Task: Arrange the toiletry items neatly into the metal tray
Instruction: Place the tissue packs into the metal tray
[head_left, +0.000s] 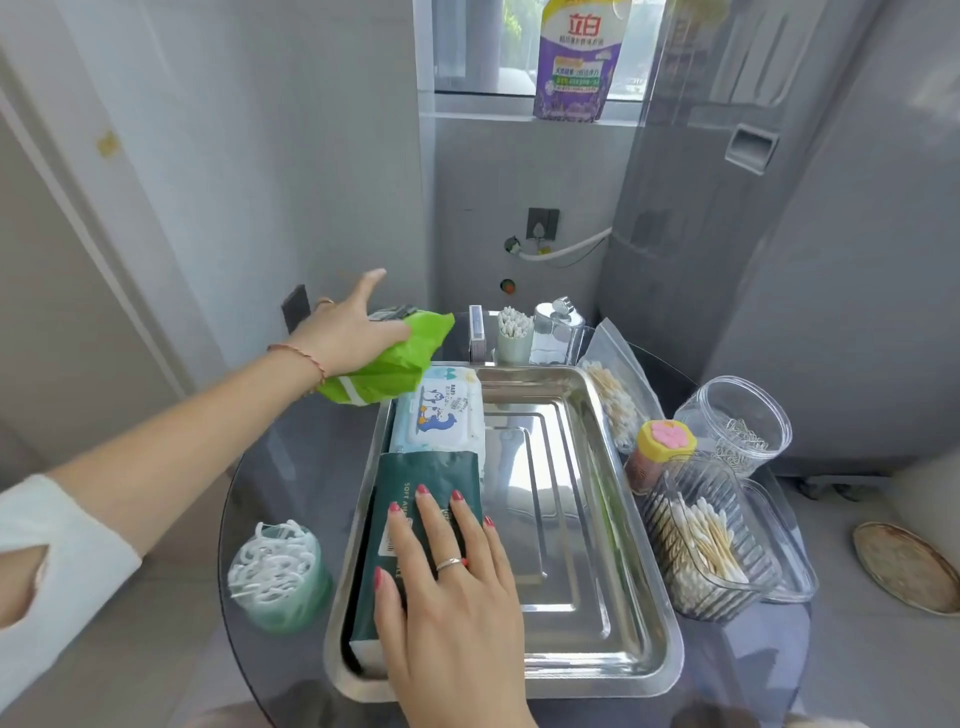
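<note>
On the glass table (291, 467), your left hand (348, 338) gripped the green pack (395, 358) with fingers wrapped, right hand (447, 577) spread flat on the dark pack (415, 499) in the tray (613, 670); the wipes (441, 415) risked getting knocked.

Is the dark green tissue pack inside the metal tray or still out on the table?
Inside. The dark green pack lies flat along the metal tray's left side, under the right hand.
</note>
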